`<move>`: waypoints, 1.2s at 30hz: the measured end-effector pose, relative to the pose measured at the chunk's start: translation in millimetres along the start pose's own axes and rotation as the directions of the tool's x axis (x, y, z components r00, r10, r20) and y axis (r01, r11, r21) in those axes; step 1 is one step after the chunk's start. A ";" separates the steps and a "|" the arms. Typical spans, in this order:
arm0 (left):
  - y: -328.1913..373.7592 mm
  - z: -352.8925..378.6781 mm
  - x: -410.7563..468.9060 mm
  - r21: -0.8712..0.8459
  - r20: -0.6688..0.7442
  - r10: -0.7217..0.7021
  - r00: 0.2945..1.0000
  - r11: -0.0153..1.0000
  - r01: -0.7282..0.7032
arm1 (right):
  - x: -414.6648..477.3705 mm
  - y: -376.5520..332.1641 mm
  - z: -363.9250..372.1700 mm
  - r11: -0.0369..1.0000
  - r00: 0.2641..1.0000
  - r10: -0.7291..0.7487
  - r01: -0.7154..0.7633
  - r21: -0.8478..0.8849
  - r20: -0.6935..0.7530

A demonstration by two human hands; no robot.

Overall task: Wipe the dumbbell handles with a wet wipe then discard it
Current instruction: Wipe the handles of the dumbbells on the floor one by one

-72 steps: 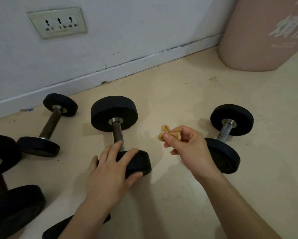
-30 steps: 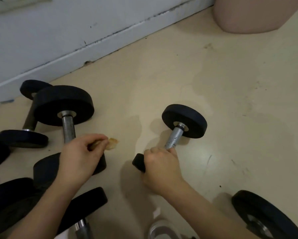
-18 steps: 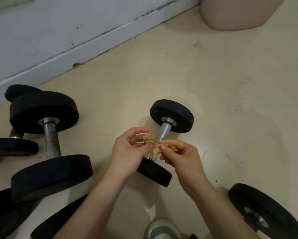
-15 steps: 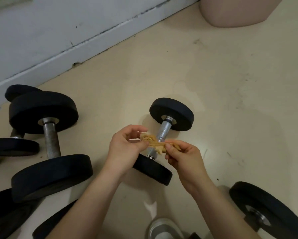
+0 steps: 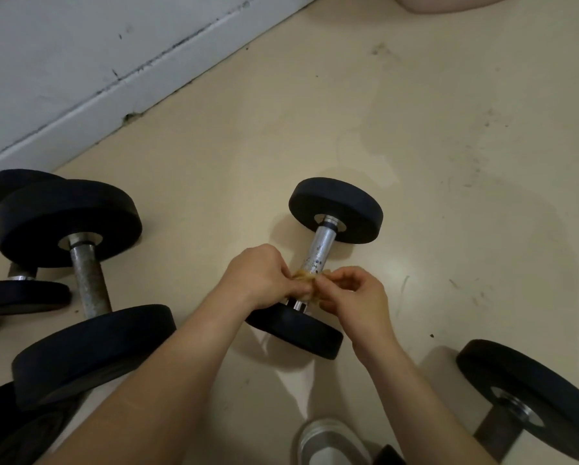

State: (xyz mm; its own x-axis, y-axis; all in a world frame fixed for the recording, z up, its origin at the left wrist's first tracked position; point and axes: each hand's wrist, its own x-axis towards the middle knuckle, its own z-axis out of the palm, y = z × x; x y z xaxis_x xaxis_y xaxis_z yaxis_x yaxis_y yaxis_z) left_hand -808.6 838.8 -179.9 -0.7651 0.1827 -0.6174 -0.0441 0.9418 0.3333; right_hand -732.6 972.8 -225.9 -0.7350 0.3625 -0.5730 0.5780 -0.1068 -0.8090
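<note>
Down on the cream floor (image 5: 415, 146), in the middle of the scene, the left hand (image 5: 261, 278) is gripping one end of a bunched tan wet wipe (image 5: 301, 276) with its fingers curled in tight. The right hand (image 5: 355, 295) is pinching the other end between thumb and fingertips. Between them the wipe is pressing against the lower part of the steel handle (image 5: 318, 246) of a small dumbbell (image 5: 335, 209); I cannot tell whether it is wrapping all the way round. The handle is pointing toward one o'clock, with dark specks showing on the bare steel above the wipe. Its near plate (image 5: 294, 330) is lying just under both wrists.

At nine o'clock from the hands a larger dumbbell (image 5: 86, 273) with a dull handle is resting on the floor, its near plate just beside the left forearm. A further one (image 5: 19, 293) is sitting partly hidden behind it. At four o'clock another big black plate (image 5: 516, 380) is showing. At six o'clock a pale shoe toe (image 5: 328, 441) is peeking in. Toward eleven o'clock a scuffed white baseboard (image 5: 113, 95) is running along the wall.
</note>
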 end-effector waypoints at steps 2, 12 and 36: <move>6.1 2.7 5.4 0.023 -0.025 -0.008 1.000 1.000 0.009 | 0.7 1.5 -0.1 1.000 0.996 0.017 -0.016 -0.010 0.092; 42.9 6.8 55.0 -0.393 -0.401 -0.049 0.915 0.911 -0.123 | 51.5 -22.2 17.3 0.951 0.899 -0.308 0.277 -0.141 -0.311; 17.5 -5.5 12.3 0.215 -0.002 0.097 0.995 0.972 -0.094 | 13.8 -16.4 4.1 0.920 0.952 -0.189 0.257 -0.296 0.240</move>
State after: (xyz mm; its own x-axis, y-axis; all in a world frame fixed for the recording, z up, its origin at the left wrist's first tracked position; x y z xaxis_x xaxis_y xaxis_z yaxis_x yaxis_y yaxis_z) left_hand -822.2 855.9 -177.7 -0.7671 0.2723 -0.5809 0.1669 0.9590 0.2291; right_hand -753.7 975.7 -221.1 -0.8943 0.1434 -0.4238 0.4474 0.2692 -0.8529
